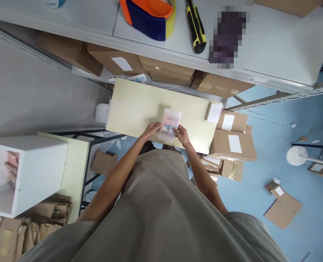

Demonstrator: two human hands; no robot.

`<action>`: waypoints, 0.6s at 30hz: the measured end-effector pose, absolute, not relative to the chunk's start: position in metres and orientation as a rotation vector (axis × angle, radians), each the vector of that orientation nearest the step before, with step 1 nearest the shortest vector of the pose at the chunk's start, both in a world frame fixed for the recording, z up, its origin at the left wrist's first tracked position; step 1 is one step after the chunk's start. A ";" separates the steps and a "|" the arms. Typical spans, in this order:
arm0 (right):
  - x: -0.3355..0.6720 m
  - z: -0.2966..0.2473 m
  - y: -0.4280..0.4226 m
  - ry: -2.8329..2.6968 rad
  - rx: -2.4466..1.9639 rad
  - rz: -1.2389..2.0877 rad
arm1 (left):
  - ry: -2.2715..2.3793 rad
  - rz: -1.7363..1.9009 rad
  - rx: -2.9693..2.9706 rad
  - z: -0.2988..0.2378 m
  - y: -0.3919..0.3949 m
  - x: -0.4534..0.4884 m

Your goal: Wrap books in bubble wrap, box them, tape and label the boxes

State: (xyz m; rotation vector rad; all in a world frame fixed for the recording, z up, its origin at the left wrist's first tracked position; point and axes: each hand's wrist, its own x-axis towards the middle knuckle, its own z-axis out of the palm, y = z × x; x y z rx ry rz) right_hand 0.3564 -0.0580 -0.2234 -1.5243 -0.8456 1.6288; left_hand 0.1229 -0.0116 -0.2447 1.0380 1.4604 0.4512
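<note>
A small packet in a frosted plastic bag point(170, 123) lies on a pale yellow table point(134, 109), near its front edge. My left hand point(151, 129) grips the packet's left side with curled fingers. My right hand point(181, 134) pinches its lower right corner. Pink and blue print shows through the plastic. Both forearms reach forward from my grey shirt.
A grey shelf point(273, 47) overhead carries an orange and blue tape dispenser point(150, 16) and a yellow-black utility knife point(196, 27). Labelled cardboard boxes point(232, 143) stack right of the table, others sit under the shelf. A white cubby box point(27, 174) stands left. Flattened cardboard point(283, 209) lies on the blue floor.
</note>
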 end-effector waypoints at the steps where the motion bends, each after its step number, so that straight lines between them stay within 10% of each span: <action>1: 0.354 -0.219 -0.056 -0.844 -1.512 1.631 | 1.420 0.478 1.016 -0.240 -0.011 0.119; 18: 0.133 -0.224 0.073 -1.154 -1.765 1.464 | 1.951 0.666 1.241 -0.216 0.082 -0.066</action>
